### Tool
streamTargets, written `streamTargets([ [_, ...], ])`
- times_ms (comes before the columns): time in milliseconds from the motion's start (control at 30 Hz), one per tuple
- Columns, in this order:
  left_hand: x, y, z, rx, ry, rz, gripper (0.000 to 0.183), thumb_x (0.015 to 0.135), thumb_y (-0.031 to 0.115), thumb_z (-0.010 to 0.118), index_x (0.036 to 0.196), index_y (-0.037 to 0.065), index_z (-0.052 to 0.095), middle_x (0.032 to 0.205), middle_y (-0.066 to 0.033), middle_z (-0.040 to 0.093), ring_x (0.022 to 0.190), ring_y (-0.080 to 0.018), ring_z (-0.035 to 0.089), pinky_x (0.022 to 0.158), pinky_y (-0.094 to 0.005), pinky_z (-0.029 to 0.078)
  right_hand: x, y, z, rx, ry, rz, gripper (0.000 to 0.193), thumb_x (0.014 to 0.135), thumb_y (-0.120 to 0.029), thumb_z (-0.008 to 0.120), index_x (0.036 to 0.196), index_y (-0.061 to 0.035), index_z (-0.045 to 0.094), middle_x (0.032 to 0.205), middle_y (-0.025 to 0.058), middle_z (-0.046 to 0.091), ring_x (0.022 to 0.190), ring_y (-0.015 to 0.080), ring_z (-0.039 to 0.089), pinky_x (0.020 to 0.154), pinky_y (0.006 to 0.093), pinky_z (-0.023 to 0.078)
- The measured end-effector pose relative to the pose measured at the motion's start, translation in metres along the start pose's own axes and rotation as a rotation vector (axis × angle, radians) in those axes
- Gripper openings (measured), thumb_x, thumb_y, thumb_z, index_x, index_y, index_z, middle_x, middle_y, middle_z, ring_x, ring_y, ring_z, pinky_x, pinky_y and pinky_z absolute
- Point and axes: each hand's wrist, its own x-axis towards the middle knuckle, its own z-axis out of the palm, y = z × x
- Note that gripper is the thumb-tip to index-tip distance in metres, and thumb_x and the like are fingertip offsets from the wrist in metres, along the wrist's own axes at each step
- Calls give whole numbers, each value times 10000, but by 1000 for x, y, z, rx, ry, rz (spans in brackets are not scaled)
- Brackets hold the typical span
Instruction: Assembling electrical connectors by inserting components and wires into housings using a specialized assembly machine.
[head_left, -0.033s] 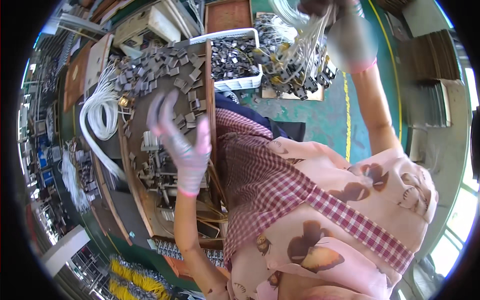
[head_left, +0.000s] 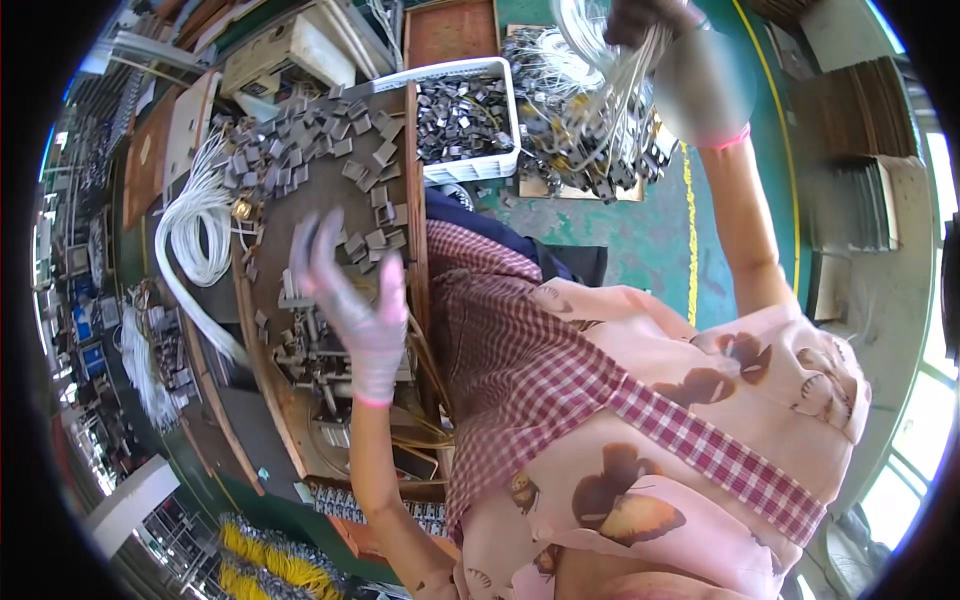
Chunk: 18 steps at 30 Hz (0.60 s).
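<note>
My left hand (head_left: 355, 315), in a pale glove with a pink cuff, hovers over the workbench (head_left: 300, 215) with fingers spread and nothing in it. Small grey metal pieces (head_left: 290, 150) lie scattered just beyond its fingertips. Out at the far right, my right hand (head_left: 700, 85) is gloved and partly smeared; its dark fingers are closed around a bundle of white cables (head_left: 640, 60). The lower ends of that bundle carry dark connectors and reach a pile of similar cables (head_left: 580, 145) on a board near the floor.
A white basket (head_left: 515, 110) full of dark metal parts stands beside the bench's wooden edge. Metal fixtures (head_left: 325, 350) sit under my left wrist. A coil of white cable (head_left: 200, 235) lies at the bench's left. Stacked cardboard (head_left: 860, 110) is at the right.
The cable bundle in my right hand has come down, its connector ends now merging with the pile. My left hand has shifted slightly nearer and to the left, still spread.
</note>
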Motion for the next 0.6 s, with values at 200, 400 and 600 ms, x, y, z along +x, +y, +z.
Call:
streamTargets([
  [200, -83, -66, -30, 69, 17, -347, 546, 864, 238, 660, 1314, -2, 468, 1345, -184, 387, 1273, -331, 374, 1097, -462, 272, 33, 74, -164, -302, 279, 203, 195, 879, -214, 702, 978, -50, 664, 804, 32, 662, 731, 170, 650, 701, 325, 552],
  [400, -96, -103, -50, 16, 24, -485, 485, 875, 181, 639, 1305, 13, 489, 1327, -151, 420, 1249, -294, 414, 1069, -430, 338, 85, 113, -215, -110, 519, 46, 240, 811, -238, 780, 895, -72, 627, 672, 19, 567, 555, 160, 552, 530, 317, 474],
  [600, -43, -81, -34, 56, -58, -410, 474, 876, 165, 631, 1310, 31, 498, 1346, -131, 415, 1284, -287, 403, 1088, -410, 333, 161, 84, -231, 305, 217, -155, 180, 893, -201, 638, 960, -42, 585, 607, -51, 360, 551, 113, 381, 687, 338, 424],
])
